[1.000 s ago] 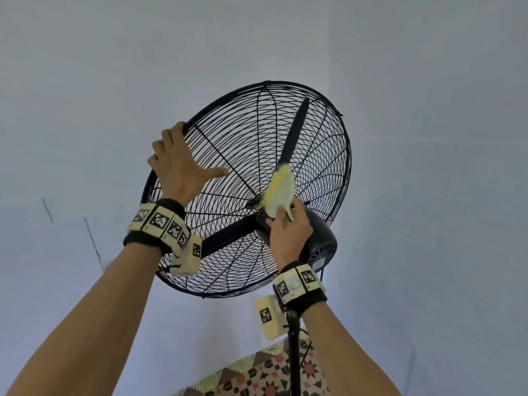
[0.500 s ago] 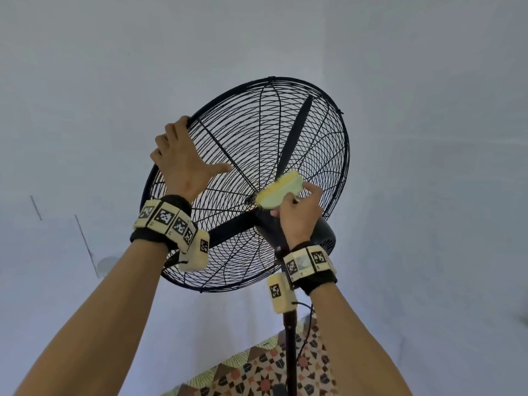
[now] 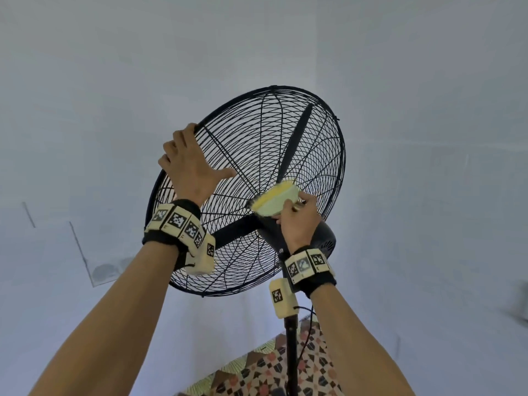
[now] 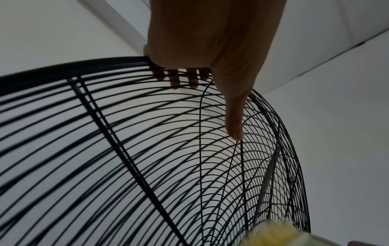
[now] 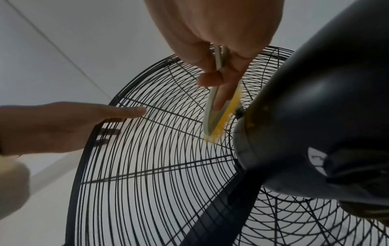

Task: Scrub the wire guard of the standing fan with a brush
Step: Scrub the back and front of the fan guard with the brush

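You are looking up past the fan's black pole [image 3: 291, 358], which runs down to the floor [image 3: 257, 375] at the bottom edge of the head view. The floor shows patterned tiles in red, black, cream and green. The pole's foot is cut off by the frame edge, so you cannot tell how it rests there. A thin black cable [image 3: 305, 342] hangs beside the pole.

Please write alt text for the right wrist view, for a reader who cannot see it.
The right hand holds a brush, its yellow bristles against the black wire guard beside the motor housing. At left, the left hand grips the guard's rim.
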### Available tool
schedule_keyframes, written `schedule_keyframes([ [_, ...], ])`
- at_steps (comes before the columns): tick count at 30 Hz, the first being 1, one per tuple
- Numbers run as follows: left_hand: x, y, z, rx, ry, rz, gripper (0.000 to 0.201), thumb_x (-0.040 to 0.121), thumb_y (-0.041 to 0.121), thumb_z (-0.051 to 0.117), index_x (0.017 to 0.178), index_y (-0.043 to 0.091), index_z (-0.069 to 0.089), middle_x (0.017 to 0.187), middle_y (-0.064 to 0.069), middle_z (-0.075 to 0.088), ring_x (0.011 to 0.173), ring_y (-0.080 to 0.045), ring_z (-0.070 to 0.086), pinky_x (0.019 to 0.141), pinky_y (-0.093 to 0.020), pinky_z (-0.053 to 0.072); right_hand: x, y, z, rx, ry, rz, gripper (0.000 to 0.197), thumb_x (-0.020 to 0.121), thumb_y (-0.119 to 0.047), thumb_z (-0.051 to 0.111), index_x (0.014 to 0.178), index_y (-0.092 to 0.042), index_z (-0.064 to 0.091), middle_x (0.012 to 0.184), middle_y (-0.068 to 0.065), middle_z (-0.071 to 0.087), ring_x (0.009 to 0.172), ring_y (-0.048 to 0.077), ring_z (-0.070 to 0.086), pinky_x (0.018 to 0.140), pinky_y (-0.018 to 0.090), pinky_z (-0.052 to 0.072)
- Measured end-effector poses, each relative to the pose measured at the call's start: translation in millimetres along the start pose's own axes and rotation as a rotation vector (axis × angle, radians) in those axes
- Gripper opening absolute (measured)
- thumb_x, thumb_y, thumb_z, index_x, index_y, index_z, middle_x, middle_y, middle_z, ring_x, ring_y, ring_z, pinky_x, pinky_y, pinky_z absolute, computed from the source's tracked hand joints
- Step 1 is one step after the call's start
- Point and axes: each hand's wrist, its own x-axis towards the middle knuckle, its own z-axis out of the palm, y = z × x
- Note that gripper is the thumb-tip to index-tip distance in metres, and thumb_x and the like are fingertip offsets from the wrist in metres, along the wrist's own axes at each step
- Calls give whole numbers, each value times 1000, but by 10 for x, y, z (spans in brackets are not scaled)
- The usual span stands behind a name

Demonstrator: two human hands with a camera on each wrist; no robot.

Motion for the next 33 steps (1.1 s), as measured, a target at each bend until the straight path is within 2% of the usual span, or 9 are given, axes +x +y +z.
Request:
schedule_keyframes([
  [3, 15, -76, -7, 2, 4, -28, 124, 56, 63, 94, 152, 14, 33, 147, -12, 41, 135, -37, 37, 109, -55, 30, -67, 101, 47, -129, -171, -48, 22, 94, -13, 69, 113, -19, 60, 102, 11, 74, 79, 25, 74, 68, 29, 63],
  [5, 12, -98, -8, -3, 4, -24, 124, 56, 64, 93, 152, 14, 33, 147, -12, 41, 135, -37, 37, 109, -55, 30, -68, 72, 26, -146, -121, -69, 19, 89, -23, 68, 108, -24, 62, 95, 4, 74, 82, 27, 73, 79, 37, 63],
  [9, 12, -44, 10, 11, 10, 0, 124, 55, 66, 92, 152, 15, 33, 145, -11, 43, 134, -37, 39, 108, -55, 32, 18, -8, 42, -26, 98, -24, 25, 93, -18, 64, 118, -14, 60, 98, 13, 73, 78, 30, 74, 62, 19, 59],
  [13, 11, -74, 20, 1, 13, 1, 124, 56, 65, 92, 152, 14, 33, 146, -11, 42, 134, -37, 38, 108, -55, 31, -44, 72, 115, -42, -22, -62, 23, 92, -24, 70, 114, -23, 63, 103, 4, 73, 84, 30, 74, 83, 46, 62],
  [17, 12, -93, -6, 9, 6, -10, 125, 57, 66, 92, 153, 14, 32, 148, -11, 41, 135, -37, 37, 108, -55, 30, -107, -79, 28, 168, -2, 66, 22, 86, -19, 80, 107, -22, 75, 86, -3, 76, 68, 15, 74, 77, 36, 64],
  [20, 15, -56, -2, 16, -4, 15, 124, 57, 66, 92, 152, 15, 32, 146, -11, 42, 133, -37, 38, 107, -55, 32, -175, -319, 3, 474, 118, 191, 25, 85, -17, 81, 108, -24, 76, 97, 2, 77, 84, 20, 75, 70, 31, 62],
  [23, 23, -70, 2, 23, -9, 24, 124, 57, 64, 92, 153, 15, 31, 145, -11, 41, 132, -37, 39, 106, -54, 32, -254, -797, -12, 423, 160, -100, 28, 89, -17, 78, 117, -21, 75, 101, -8, 76, 89, 6, 71, 75, 25, 61],
  [27, 7, -111, -11, 28, -4, 18, 128, 55, 64, 93, 154, 14, 30, 146, -11, 42, 132, -37, 40, 105, -52, 32, -216, -1476, 193, 262, -51, -515, 27, 92, -12, 75, 118, -13, 72, 100, -5, 75, 82, 1, 71, 67, 12, 56],
  [33, 2, -175, -18, -2, -12, 52, 126, 57, 66, 91, 155, 14, 32, 146, -7, 44, 131, -34, 41, 104, -49, 32, 88, -1933, 591, -4, -257, -763, 21, 99, -27, 68, 112, -13, 75, 86, -8, 73, 74, 1, 68, 73, 15, 56],
])
